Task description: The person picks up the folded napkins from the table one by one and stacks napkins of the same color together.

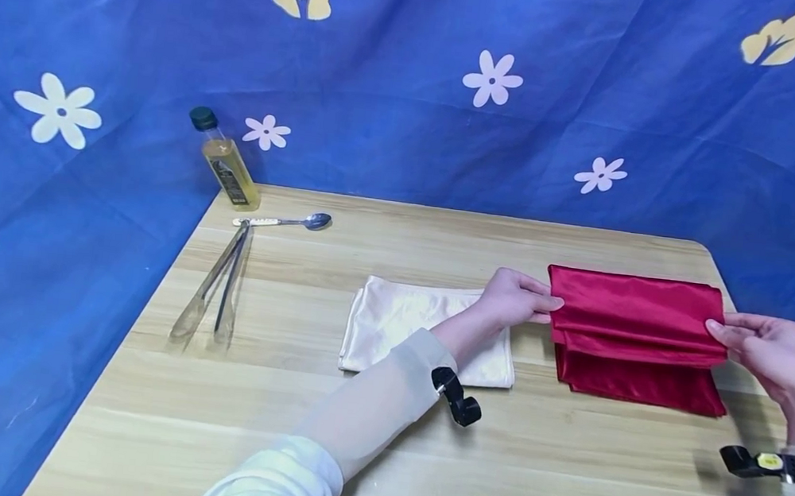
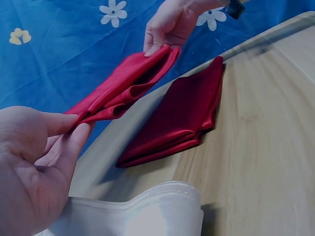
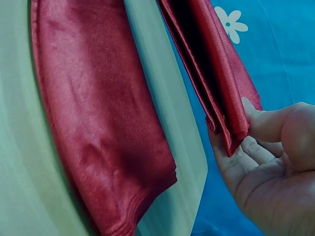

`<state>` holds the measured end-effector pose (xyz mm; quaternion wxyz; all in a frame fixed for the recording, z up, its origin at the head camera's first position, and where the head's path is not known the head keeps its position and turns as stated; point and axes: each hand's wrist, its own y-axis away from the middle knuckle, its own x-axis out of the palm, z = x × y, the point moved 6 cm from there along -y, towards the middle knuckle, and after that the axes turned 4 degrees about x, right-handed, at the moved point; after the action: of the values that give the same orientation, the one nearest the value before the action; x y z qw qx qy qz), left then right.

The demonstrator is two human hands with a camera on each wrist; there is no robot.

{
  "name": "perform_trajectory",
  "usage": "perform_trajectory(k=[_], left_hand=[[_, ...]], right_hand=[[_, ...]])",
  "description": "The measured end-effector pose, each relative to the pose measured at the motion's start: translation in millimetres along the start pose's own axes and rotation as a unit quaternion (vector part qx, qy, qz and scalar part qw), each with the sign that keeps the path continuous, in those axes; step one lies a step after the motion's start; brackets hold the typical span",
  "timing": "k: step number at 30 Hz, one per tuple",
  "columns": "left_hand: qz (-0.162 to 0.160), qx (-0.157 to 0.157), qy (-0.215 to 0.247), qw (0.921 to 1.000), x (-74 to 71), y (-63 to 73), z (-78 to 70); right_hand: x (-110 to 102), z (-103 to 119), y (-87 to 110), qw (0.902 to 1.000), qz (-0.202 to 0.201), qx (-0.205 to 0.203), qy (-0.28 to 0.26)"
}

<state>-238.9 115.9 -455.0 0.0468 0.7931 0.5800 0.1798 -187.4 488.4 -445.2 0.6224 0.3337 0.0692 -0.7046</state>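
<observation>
A folded, shiny red satin cloth (image 1: 639, 313) is stretched between both hands, raised off the table. My left hand (image 1: 513, 297) pinches its left end between thumb and fingers; in the left wrist view the cloth's folded layers show at its edge. At the other end, my right hand (image 1: 775, 352) pinches the cloth with the thumb on the near side. Beneath lies a second folded red cloth (image 2: 172, 115), apart from the held one and flat on the table. A folded white satin cloth (image 1: 398, 316) lies under my left forearm, partly hidden by it.
On the wooden table (image 1: 561, 487), metal tongs (image 1: 218, 283) lie at the left, by a spoon (image 1: 285, 222) with a pale handle. An oil bottle (image 1: 229, 168) with a dark green cap stands at the back left corner. A blue flowered curtain (image 1: 395, 120) hangs behind.
</observation>
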Motion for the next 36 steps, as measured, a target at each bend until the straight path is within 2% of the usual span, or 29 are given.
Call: perform_trajectory(k=[5,15,25,36], left_hand=[[0.002,-0.001,-0.006,1.0,5.0,-0.8,3.9],[-0.004,-0.012,-0.008,0.9999,12.8,-0.2,15.2],[-0.001,-0.019,-0.045,0.9988,19.0,2.6,21.4],[0.01,-0.025,-0.074,0.9969,24.0,1.6,32.7]], right_hand=[[-1,-6,0.1,1.0,-0.001,0.002,-0.007],[-1,-22,1.3,0.9998,-0.004,-0.003,0.017],[0,-37,5.6,0.9997,-0.004,0.005,0.024],[4,-54,8.3,0.9999,0.007,0.01,0.007]])
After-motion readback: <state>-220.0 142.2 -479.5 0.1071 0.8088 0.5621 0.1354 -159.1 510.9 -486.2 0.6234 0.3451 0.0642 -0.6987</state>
